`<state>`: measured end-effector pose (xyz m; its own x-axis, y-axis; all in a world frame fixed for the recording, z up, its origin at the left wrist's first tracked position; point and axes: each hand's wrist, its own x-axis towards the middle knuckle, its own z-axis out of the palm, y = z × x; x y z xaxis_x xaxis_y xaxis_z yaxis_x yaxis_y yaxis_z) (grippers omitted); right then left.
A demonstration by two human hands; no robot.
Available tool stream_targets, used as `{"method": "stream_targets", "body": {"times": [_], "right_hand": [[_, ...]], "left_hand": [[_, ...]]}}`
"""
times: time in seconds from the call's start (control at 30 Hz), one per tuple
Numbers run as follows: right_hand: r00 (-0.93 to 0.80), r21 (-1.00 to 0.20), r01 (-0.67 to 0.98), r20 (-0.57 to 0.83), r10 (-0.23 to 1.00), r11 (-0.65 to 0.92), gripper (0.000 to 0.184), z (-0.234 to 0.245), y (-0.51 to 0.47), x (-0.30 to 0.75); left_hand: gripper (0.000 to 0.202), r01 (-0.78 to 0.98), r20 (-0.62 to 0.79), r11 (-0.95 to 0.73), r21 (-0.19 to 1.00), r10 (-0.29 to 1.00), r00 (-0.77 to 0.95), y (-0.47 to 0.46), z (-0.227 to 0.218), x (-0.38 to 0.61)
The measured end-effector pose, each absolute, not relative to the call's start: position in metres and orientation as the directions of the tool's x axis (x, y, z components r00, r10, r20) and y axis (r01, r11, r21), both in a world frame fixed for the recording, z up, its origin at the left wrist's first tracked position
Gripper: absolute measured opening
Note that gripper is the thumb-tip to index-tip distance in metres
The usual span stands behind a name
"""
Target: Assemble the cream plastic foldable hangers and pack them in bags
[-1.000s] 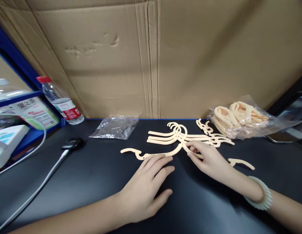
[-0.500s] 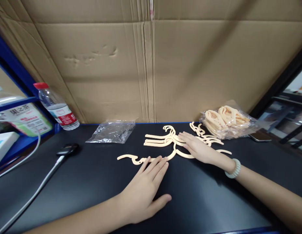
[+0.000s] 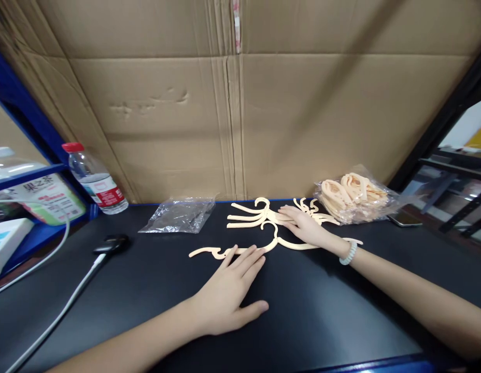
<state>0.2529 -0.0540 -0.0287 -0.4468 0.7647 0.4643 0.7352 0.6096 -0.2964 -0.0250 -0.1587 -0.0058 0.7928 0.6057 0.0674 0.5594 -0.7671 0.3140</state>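
Observation:
A cream folding clothes hanger [image 3: 298, 245] lies unfolded on the black table, its hook pointing away from me. My left hand [image 3: 229, 290] rests flat with fingertips on the hanger's left arm, thumb spread out to the side. Behind it, several more cream hangers [image 3: 246, 218] lie in an overlapping pile with their hooks bunched together. My right hand [image 3: 302, 225] lies palm down over that pile, fingers stretched out and touching it. The hand and wrist cover part of the pile and of the front hanger's right arm.
A clear bag of folded hangers [image 3: 353, 194] sits at the back right, by a phone [image 3: 406, 218]. An empty clear bag [image 3: 180, 215] lies at the back left. A red-capped bottle [image 3: 98, 181] and a black device on a white cable [image 3: 111, 243] are farther left.
My right hand has moved a little left over the pile, and the hangers under it are pressed closer together. My left hand stays on the front hanger. The view has tilted slightly upward.

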Motion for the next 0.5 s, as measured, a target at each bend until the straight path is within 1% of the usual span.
{"method": "stream_targets", "body": {"times": [0.07, 0.1, 0.23, 0.3, 0.37, 0.43, 0.5], "right_hand": [[-0.427, -0.322, 0.712, 0.507, 0.749, 0.624, 0.031, -0.020, -0.065, 0.258], [-0.436, -0.334, 0.697, 0.506, 0.745, 0.634, 0.028, -0.015, -0.072, 0.262], [-0.516, -0.337, 0.689, 0.394, 0.761, 0.642, 0.015, 0.000, -0.097, 0.275], [-0.530, -0.331, 0.707, 0.336, 0.778, 0.625, 0.013, 0.003, -0.103, 0.281], [-0.502, -0.350, 0.724, 0.324, 0.802, 0.594, 0.014, 0.005, -0.101, 0.288], [-0.443, -0.365, 0.731, 0.388, 0.808, 0.576, 0.017, 0.005, -0.095, 0.296], [-0.323, -0.367, 0.751, 0.521, 0.790, 0.549, 0.018, 0.005, -0.087, 0.306]], "left_hand": [[0.069, 0.556, 0.068, -0.773, 0.306, 0.600, 0.797, -0.156, -0.005, -0.026], [0.069, 0.554, 0.069, -0.775, 0.304, 0.598, 0.798, -0.155, -0.005, -0.026], [0.069, 0.551, 0.060, -0.775, 0.310, 0.594, 0.802, -0.154, -0.005, -0.027], [0.069, 0.546, 0.069, -0.775, 0.317, 0.593, 0.802, -0.154, -0.006, -0.027], [0.068, 0.541, 0.091, -0.777, 0.322, 0.594, 0.799, -0.154, -0.007, -0.027], [0.067, 0.535, 0.112, -0.779, 0.327, 0.595, 0.796, -0.154, -0.007, -0.026], [0.063, 0.520, 0.129, -0.784, 0.339, 0.586, 0.800, -0.155, -0.007, -0.026]]}}
